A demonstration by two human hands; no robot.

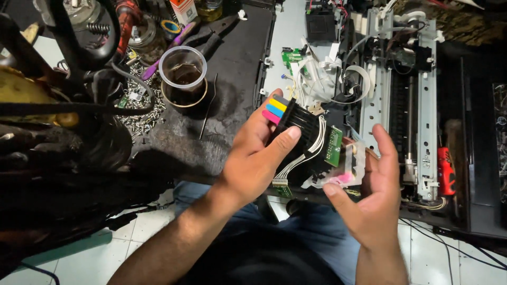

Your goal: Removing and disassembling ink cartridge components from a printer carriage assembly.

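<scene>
Between our two hands, above our lap and just in front of the opened printer chassis (422, 105), we hold a black ink carriage (306, 142). Our left hand (253, 158) carries it: the thumb presses across the black top face and the fingers wrap behind, so the grip is closed firmly around the upper-left end. Our right hand (369, 195) is spread, fingers loose, with the index finger standing up beside the carriage and the thumb tip touching the clear plastic tray (346, 169) at the lower-right end; it supports but does not clamp.

The carriage's long axis runs diagonally, from upper left to lower right. Its left end shows four coloured tabs (277, 108) stacked in a row: grey, yellow, blue and pink. A bundle of white wires (306, 155) loops down its face to a small connector, and a green circuit board (334, 145) sits on the side facing the right hand. So the left hand is the nearer, holding hand, and the free end points toward the right palm.

Up on the dark bench, well apart to the left, stands a clear plastic cup (183, 71) beside scattered screws (140, 108). A small red-and-white box (185, 9) lies at the top edge, and a red-handled tool (446, 171) rests by the printer's right rail.
</scene>
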